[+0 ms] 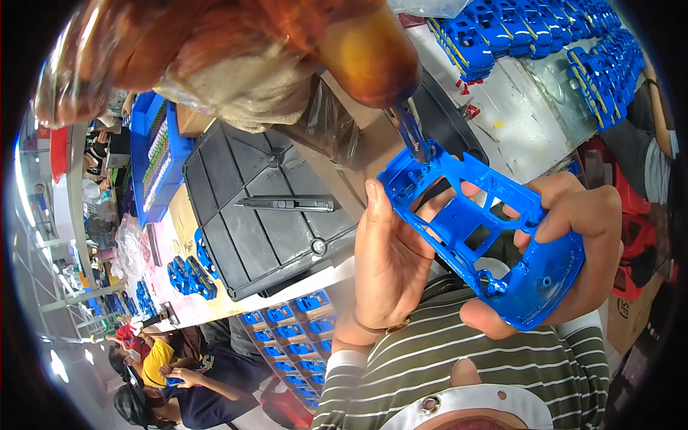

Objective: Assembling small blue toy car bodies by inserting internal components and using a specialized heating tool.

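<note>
Both hands (598,222) hold a glossy blue shell (459,218) (plastic-looking, round-ended, pierced by squarish cutouts).

And here we are on a factory assembly floor: blue plastic casings (530,29) massed in rows towards half past one, a white worktop (519,136) beneath them! Small parts stand ranked in a blue bin (180,154) past nine, co-workers (218,394) (one in yellow) gather after seven, and strip lighting (24,190) gleams at nine.
</note>
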A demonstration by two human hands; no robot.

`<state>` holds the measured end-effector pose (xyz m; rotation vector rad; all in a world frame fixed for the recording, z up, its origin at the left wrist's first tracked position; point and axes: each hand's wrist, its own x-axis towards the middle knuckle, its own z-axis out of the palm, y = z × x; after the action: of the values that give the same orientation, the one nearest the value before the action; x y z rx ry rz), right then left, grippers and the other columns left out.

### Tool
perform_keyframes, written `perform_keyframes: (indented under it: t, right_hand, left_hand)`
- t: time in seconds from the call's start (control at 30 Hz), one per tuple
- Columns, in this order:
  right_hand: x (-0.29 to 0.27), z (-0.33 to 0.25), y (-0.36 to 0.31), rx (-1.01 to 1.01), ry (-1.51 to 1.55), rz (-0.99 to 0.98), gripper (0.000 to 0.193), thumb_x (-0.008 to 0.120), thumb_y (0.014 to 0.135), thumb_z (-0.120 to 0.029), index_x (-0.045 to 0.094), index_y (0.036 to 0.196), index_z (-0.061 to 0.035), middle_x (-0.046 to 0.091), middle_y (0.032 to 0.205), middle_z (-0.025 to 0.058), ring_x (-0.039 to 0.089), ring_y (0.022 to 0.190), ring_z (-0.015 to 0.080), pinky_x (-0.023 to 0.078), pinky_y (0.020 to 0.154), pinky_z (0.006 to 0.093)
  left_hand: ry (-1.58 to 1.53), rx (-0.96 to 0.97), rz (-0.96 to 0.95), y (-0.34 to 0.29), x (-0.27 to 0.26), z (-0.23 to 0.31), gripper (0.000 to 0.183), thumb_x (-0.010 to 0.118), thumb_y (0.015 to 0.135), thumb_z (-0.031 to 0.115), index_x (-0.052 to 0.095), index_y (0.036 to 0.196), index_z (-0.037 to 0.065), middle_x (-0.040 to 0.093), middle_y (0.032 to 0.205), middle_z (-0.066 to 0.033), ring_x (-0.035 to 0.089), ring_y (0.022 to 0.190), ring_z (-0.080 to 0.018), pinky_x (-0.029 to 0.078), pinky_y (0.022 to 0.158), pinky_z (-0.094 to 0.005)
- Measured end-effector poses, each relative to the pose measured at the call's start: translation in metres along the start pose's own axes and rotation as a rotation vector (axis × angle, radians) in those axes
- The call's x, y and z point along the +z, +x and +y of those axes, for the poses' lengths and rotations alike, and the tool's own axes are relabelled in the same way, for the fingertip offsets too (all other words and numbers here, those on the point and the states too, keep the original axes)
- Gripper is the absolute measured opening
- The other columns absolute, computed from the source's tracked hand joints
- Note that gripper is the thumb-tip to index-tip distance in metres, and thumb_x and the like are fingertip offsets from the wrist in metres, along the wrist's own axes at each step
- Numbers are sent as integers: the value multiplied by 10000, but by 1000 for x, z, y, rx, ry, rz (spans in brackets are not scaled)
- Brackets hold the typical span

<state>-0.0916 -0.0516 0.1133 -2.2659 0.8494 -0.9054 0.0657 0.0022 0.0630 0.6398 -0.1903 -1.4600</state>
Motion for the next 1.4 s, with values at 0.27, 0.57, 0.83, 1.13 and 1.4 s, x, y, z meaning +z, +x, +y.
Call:
perform_keyframes:
  t: [0.27,0.57,0.83,1.13,1.4]
  right_hand:
    - [-2,5,-1,-25,99,-47,857,956,411,-307,363,982,-69,511,935,97,498,810,107,434,714,227]
    - [-4,2,-3,-6,13,-55,838,957,406,-308,374,959,-70,516,916,89,500,798,110,427,699,225]
    - [-8,4,4,-85,58,-55,760,955,400,-324,429,879,-57,505,829,60,513,724,127,412,595,221]
    - [-2,11,8,-157,170,18,768,949,402,-349,427,886,-62,550,814,96,549,679,112,420,503,201]
    - [-3,13,9,-179,157,-3,759,946,420,-335,414,885,-57,608,885,151,571,693,106,442,507,199]
  left_hand:
    - [17,6,-26,-1,-2,0,579,286,973,468,398,1295,0,525,1248,-155,521,1157,-264,484,937,-412]
    - [4,-55,55,-2,0,1,576,301,967,479,412,1285,12,523,1252,-156,522,1159,-263,476,939,-432]
    - [2,-15,97,-4,5,0,560,297,969,484,429,1275,34,541,1232,-158,544,1130,-262,492,919,-425]
    - [89,-36,202,-6,12,-1,575,284,962,512,449,1256,47,565,1201,-147,570,1091,-240,503,903,-405]
    - [24,-32,127,-5,13,1,583,269,961,522,455,1248,50,598,1138,-150,586,1063,-233,501,905,-406]
